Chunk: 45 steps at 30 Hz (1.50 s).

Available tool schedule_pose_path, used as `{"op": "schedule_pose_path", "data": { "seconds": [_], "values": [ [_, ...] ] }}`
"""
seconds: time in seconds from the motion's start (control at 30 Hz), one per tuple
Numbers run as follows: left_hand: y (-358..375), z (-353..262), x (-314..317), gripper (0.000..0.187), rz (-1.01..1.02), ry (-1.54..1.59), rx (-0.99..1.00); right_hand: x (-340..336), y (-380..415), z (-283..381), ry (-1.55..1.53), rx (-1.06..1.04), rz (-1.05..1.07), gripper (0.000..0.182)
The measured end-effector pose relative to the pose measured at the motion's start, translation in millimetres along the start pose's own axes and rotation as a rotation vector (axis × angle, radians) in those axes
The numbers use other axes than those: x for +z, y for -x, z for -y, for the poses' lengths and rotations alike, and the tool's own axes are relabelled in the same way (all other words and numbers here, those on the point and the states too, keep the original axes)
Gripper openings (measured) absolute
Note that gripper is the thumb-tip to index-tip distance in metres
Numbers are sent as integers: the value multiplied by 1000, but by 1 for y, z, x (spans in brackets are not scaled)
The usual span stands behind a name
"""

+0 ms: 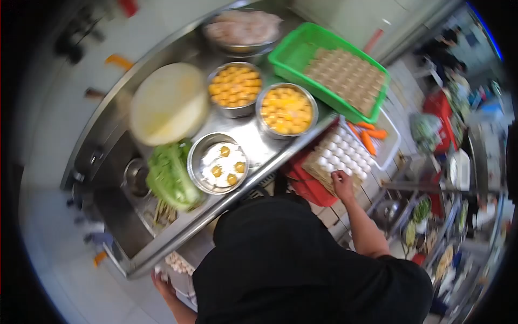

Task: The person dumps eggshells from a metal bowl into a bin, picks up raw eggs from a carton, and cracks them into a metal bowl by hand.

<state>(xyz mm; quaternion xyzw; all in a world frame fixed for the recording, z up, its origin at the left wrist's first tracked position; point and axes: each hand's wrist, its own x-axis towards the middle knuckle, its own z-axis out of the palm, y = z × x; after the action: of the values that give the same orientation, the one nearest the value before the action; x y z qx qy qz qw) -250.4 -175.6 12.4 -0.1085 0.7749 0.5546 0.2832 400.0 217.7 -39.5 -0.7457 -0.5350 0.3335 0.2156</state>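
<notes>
My right hand (342, 184) is at the near edge of a tray of white eggs (345, 147), its fingers curled together; whatever is between them is hidden. Low on the left, beside the counter, my left hand (163, 281) is closed around something small and whitish, too blurred to name. Near it is a container of pale round pieces (179, 263). On the counter, a steel bowl (195, 174) holds several yolks in clear egg white. Two more steel bowls, a left one (234, 112) and a right one (263, 120), are full of yolks.
A round cutting board (167, 102), leafy lettuce (171, 175) and a bowl of pale raw meat (243, 28) sit on the steel counter. A green basket (280, 56) holds empty egg trays. Carrots (368, 141) lie in a white bin, right. A sink (116, 213) is left.
</notes>
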Motion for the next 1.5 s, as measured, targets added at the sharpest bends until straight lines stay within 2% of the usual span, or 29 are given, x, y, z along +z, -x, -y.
{"op": "schedule_pose_path", "data": {
  "seconds": [0.03,0.07,0.1,0.17,0.2,0.27,0.3,0.37,0.4,0.47,0.5,0.53,0.57,0.67,0.8,0.87,1.0,1.1,1.17,1.23,1.3,1.33,1.37,1.43,1.5],
  "values": [
    [11,-3,6,65,-215,-175,-1,5,3,-34,-53,78,-125,20],
    [-71,64,-81,65,-108,-415,97,7,7,-65,-108,150,-250,19],
    [-101,62,-72,65,-56,-444,104,7,9,-92,3,122,-321,18],
    [-127,68,-53,67,-10,-539,147,0,17,-102,129,305,-446,29],
    [-131,69,-51,68,-1,-579,167,-1,21,-101,132,330,-462,29],
    [-132,56,-50,71,-2,-646,205,0,25,-95,230,406,-509,47],
    [-134,51,-48,72,-11,-674,222,4,24,-91,232,414,-511,47],
    [-137,51,-24,75,-43,-722,256,11,19,-81,205,268,-468,59],
    [-143,50,-15,76,-63,-744,272,8,13,-76,224,181,-383,62],
    [-133,52,-24,79,-109,-788,303,10,-1,-72,259,216,-324,64],
    [-126,55,-43,79,-120,-791,303,12,-7,-71,295,253,-269,66],
    [-113,33,-29,79,-275,-559,220,15,-13,-75,290,252,-258,66],
    [-34,-23,65,79,-419,-320,142,18,-20,-84,291,226,-286,67],
    [-29,-54,73,76,-457,-407,180,5,-32,-85,246,248,-271,67],
    [-25,-68,76,82,-354,-380,252,-7,-30,-73,231,261,-234,63],
    [-20,-66,76,86,-151,-267,244,-6,-32,-68,220,349,-222,60],
    [3,-74,107,87,-217,-223,198,14,-41,-67,223,440,-344,54],
    [-7,-66,115,78,-267,-174,208,18,-33,-57,242,467,-384,46],
    [-10,-60,118,77,-269,-180,226,20,-27,-75,176,295,-474,42],
    [-6,-57,122,76,-253,-182,224,15,-27,-93,224,249,-459,42],
    [2,-62,125,75,-249,-185,226,11,-31,-123,60,135,-427,43],
    [9,-69,128,76,-234,-155,239,12,-29,-126,-79,111,-565,44],
    [14,-71,126,76,-220,-127,252,3,-30,-132,-520,389,-446,44],
    [10,-72,114,75,-241,-96,277,-25,-17,-106,-1196,483,-350,41],
    [10,-82,110,72,-252,-10,311,-50,-8,-82,-1492,371,-29,37]
  ]
}}
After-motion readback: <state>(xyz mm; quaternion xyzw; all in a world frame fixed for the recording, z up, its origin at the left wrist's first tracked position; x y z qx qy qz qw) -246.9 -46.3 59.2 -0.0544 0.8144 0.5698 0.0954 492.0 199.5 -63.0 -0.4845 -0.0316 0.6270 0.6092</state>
